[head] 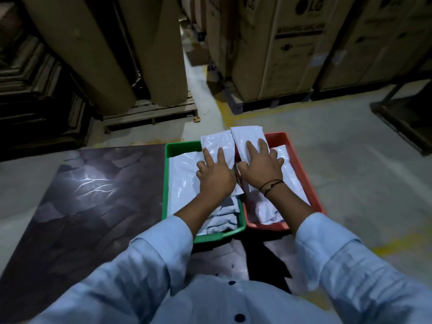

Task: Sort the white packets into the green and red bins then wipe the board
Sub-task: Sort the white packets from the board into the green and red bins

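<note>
While beneath left hand (216,175) and right hand (260,166), white packets (245,137) lengthwise forward

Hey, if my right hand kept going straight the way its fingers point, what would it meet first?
The white packet already lies under your right hand. Past the packet's far edge there is probably only the grey floor, though depth is unclear.

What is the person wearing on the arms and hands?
Both arms are in light blue long shirt sleeves, the left sleeve and the right sleeve, with cuffs ending short of the wrists. The left hand and right hand are bare. Thin dark thread bands circle the right wrist.
</note>
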The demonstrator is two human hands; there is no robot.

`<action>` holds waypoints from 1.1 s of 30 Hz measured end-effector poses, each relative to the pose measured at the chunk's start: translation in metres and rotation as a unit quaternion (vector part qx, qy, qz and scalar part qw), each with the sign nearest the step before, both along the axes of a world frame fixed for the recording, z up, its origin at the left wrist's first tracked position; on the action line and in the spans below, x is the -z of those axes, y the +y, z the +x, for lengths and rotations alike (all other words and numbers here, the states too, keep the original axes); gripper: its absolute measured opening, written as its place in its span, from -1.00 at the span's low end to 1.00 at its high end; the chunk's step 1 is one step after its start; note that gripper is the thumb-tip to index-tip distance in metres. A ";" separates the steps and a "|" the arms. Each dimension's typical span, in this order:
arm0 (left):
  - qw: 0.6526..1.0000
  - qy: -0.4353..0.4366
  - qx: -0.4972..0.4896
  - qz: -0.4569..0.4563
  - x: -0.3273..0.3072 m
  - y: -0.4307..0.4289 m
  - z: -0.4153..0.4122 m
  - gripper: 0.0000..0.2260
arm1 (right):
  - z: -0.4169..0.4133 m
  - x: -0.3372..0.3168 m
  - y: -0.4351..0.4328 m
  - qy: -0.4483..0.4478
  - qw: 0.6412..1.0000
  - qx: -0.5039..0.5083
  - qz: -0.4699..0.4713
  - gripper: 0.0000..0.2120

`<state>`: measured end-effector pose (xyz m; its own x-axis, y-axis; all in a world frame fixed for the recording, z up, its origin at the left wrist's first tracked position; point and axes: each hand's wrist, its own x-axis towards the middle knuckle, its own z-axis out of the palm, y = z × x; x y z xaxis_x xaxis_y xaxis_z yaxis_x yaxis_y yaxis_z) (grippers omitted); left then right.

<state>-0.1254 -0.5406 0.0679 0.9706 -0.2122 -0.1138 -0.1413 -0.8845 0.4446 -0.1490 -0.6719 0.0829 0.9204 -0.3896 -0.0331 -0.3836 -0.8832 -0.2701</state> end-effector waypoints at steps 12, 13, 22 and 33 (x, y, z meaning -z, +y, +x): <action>0.997 0.002 0.031 0.064 0.024 -0.099 -0.043 -0.39 | -0.046 0.037 -0.099 0.050 0.998 0.000 -0.027 -0.31; 0.997 -0.010 0.038 0.073 0.029 -0.099 -0.044 -0.39 | -0.046 0.042 -0.100 0.044 0.998 -0.011 -0.038 -0.30; 0.962 -0.072 0.167 0.203 0.066 -0.088 -0.048 -0.41 | -0.038 0.082 -0.098 0.079 0.985 -0.120 -0.092 -0.39; 0.922 -0.064 0.209 0.319 0.059 -0.088 -0.054 -0.36 | -0.050 0.098 -0.092 0.083 0.988 -0.112 -0.072 -0.39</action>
<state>-0.1797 -0.6288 0.0087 0.8329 -0.5012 -0.2346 -0.5451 -0.8162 -0.1915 -0.1985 -0.7638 -0.0153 0.9707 -0.1879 -0.1495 -0.2019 -0.9757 -0.0846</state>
